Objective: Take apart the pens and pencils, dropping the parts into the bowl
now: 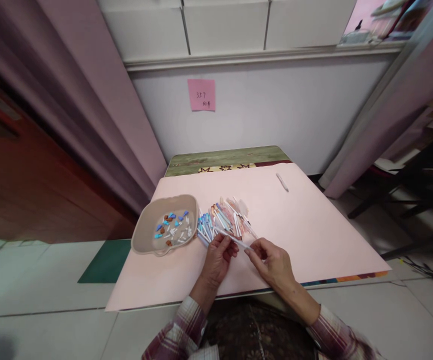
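And here are both hands on one item: a slim, pale, pen-like stick (242,244) held above the near side of the pale pink-covered bench (314,235). The left hand (218,262) pinches it toward its left end, finger and thumb nearly together; the right hand (274,262) has the other end in a similarly narrow pinch. Whether a seam or cap lies between them is too small to tell.

Good handling here looks like a matter of light fingertips: left grip firm, right grip in line with it, any pull or turn kept along the stick's length, since sideways force could bend something so thin. A slightly higher hold would probably help, too, because just beyond the fingers sits the crowd: a loose heap of slim blue, white, brown and pinkish pens (222,217), lying at mixed angles and easy to nudge.

Over on the left, right beside that heap, stands a beige plastic basin (141,230), with small blue, brown and white pieces (184,216) scattered across its floor. Its wall rises near the left hand, a likely elbow-bumper. Far right, well apart from everything, lies a single whitish pen (282,182). The right side offers the freer room.
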`<action>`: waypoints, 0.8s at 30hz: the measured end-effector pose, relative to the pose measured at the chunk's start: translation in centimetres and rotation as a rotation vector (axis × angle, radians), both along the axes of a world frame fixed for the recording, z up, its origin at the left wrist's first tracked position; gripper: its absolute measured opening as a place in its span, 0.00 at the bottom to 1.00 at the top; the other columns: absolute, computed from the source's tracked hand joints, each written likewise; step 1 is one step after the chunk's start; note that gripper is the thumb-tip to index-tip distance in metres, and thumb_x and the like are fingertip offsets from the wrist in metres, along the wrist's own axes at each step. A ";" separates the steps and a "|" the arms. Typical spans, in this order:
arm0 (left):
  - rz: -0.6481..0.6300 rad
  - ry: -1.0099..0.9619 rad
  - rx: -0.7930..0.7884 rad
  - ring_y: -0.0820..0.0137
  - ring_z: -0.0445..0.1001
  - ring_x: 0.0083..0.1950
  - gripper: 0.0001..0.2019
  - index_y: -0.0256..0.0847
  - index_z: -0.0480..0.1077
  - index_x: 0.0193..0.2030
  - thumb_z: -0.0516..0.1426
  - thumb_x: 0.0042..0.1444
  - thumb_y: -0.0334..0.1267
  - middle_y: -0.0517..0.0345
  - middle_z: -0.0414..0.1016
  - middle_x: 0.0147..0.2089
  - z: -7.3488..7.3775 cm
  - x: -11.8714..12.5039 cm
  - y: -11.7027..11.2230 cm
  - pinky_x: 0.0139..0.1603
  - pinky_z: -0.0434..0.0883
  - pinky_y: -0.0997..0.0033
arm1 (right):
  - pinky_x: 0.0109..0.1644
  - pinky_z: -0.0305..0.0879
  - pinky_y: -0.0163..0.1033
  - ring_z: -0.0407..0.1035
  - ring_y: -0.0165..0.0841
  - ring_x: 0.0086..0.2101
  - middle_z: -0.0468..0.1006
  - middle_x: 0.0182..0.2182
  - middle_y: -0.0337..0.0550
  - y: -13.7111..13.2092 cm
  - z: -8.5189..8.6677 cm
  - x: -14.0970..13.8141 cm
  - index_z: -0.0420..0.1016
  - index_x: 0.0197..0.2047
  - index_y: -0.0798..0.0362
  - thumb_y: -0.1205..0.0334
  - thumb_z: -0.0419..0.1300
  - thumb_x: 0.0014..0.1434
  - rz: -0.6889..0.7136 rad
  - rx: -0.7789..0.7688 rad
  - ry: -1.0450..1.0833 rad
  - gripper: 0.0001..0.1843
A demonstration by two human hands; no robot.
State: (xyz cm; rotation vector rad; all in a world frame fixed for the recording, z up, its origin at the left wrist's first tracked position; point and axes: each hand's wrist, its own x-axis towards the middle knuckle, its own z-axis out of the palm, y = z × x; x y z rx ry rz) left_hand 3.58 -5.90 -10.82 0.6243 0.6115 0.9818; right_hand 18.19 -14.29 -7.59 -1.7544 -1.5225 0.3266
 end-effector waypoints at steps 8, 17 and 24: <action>-0.004 -0.011 0.007 0.77 0.71 0.26 0.09 0.35 0.74 0.36 0.65 0.51 0.37 0.55 0.78 0.32 -0.2 0.0 0.0 0.25 0.66 0.78 | 0.30 0.59 0.31 0.68 0.29 0.24 0.75 0.25 0.36 0.2 -0.1 -0.2 0.72 0.42 0.51 0.48 0.60 0.57 0.014 -0.036 0.034 0.16; -0.020 -0.002 0.000 0.77 0.71 0.26 0.09 0.34 0.74 0.36 0.64 0.51 0.37 0.54 0.78 0.32 -0.1 -0.1 -0.2 0.25 0.65 0.78 | 0.28 0.57 0.31 0.70 0.30 0.23 0.76 0.22 0.38 -0.1 -0.3 -0.3 0.76 0.38 0.50 0.49 0.51 0.64 0.070 -0.098 0.008 0.17; -0.029 0.001 0.018 0.78 0.70 0.26 0.08 0.34 0.75 0.35 0.64 0.51 0.37 0.53 0.78 0.34 0.0 -0.2 -0.5 0.26 0.65 0.78 | 0.26 0.56 0.32 0.67 0.30 0.21 0.74 0.19 0.37 -0.4 -0.6 -0.4 0.73 0.31 0.50 0.48 0.52 0.62 0.058 -0.109 -0.010 0.17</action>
